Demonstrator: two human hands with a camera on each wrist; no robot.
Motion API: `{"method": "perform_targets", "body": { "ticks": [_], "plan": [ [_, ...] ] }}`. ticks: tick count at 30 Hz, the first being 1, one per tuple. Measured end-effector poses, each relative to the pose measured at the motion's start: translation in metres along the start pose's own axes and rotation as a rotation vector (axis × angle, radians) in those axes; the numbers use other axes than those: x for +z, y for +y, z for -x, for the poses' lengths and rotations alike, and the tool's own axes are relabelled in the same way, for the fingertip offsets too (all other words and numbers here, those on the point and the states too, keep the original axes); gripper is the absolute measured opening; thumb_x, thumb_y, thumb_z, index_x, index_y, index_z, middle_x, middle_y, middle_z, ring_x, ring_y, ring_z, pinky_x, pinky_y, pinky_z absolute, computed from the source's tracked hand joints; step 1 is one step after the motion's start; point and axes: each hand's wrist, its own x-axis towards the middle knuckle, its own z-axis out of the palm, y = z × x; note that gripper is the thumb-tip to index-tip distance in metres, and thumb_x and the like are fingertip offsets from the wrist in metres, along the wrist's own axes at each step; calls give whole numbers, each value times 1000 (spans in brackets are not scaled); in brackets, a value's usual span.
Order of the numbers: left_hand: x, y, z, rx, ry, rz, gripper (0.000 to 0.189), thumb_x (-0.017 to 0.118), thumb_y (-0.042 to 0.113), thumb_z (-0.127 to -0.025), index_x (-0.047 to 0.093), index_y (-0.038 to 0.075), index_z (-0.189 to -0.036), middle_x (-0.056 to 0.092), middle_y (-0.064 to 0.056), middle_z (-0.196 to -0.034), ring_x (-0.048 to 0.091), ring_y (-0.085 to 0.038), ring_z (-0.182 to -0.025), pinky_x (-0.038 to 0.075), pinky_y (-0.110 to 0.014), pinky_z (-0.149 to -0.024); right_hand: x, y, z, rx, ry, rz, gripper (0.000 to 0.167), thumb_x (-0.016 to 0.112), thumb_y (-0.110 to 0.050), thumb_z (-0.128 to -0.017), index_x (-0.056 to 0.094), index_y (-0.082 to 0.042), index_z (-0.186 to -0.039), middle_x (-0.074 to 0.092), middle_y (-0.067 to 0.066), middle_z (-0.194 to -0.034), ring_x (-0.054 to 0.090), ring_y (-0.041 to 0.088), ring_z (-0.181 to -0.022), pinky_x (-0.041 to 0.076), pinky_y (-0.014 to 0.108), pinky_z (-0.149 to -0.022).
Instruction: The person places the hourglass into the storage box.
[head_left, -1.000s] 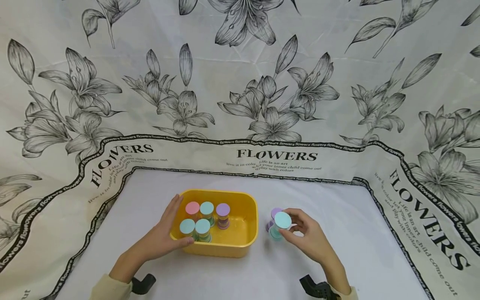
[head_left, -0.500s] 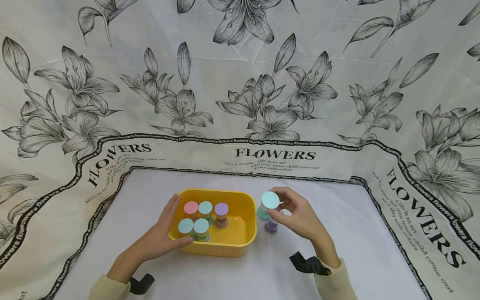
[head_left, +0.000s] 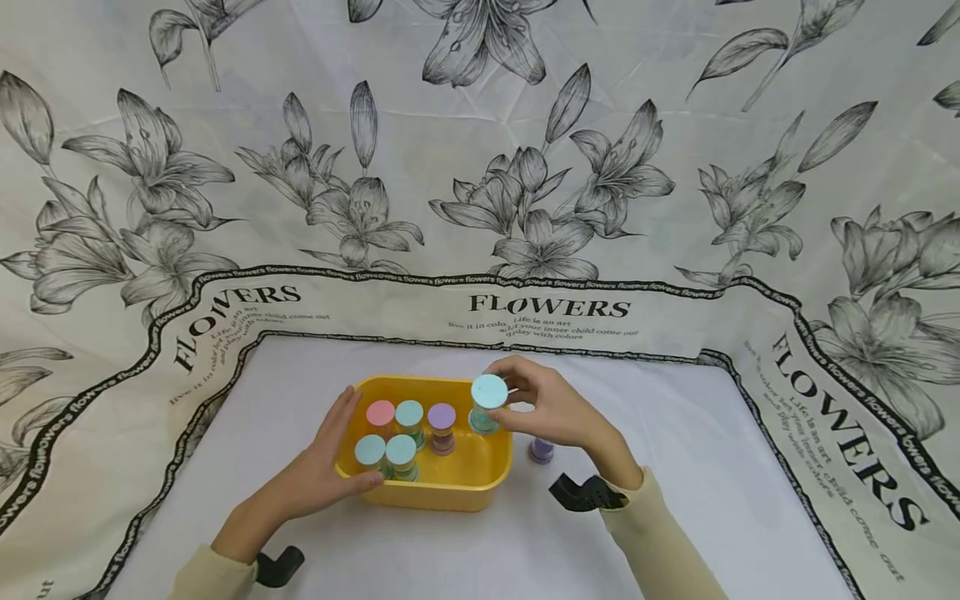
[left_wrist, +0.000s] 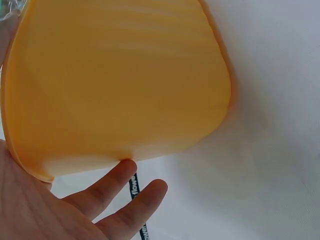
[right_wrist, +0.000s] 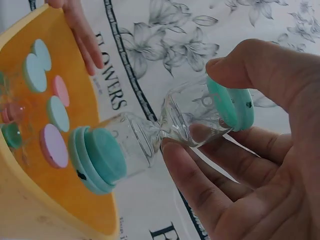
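My right hand (head_left: 551, 406) grips a clear sand timer with teal caps (head_left: 488, 392) by its upper part, above the right end of a yellow bin (head_left: 427, 497). In the right wrist view the sand timer (right_wrist: 135, 145) is tilted, thumb at one cap and fingers about its glass. Inside the bin, toward the left, stand several sand timers: a pink-capped one (head_left: 380, 413), teal-capped ones (head_left: 401, 451) and a purple-capped one (head_left: 442, 417). Against the bin's left end rests my left hand (head_left: 315, 477), thumb along the near rim, fingers fairly straight along the side.
A purple sand timer (head_left: 542, 451) stands on the white tabletop (head_left: 645, 467) right of the bin, partly hidden by my right hand. Behind the table hangs a flower-printed cloth (head_left: 555, 317).
My right hand has lifted the teal-capped sand timer from beside the purple one and carried it left, over the bin. The left hand stays at the bin's left end.
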Motion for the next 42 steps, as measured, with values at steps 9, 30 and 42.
{"method": "perform_targets", "body": {
  "ticks": [9,30,42],
  "plan": [
    [-2,0,0,7,-3,-1,118,81,51,-84,0,26,-167,-7,-9,-174,14,-51,-156,31,-78,-111,16,13,-35,48,-256,-43,43,76,-10,-88,59,-7,-128,65,10,-124,68,21,-114,58,31,-98],
    [-3,-2,0,22,-8,13,120,81,52,-84,-2,27,-167,-8,-7,-174,13,-50,-156,31,-78,-111,40,26,-80,96,-702,-7,42,79,-6,-85,68,-7,-126,70,3,-121,69,14,-106,58,29,-96],
    [-3,-3,-1,13,-11,30,120,82,48,-85,-3,27,-167,-9,-6,-174,13,-49,-156,31,-77,-111,55,31,-90,175,-760,27,46,80,6,-82,69,-5,-125,70,4,-123,67,13,-112,57,23,-95]
  ]
}}
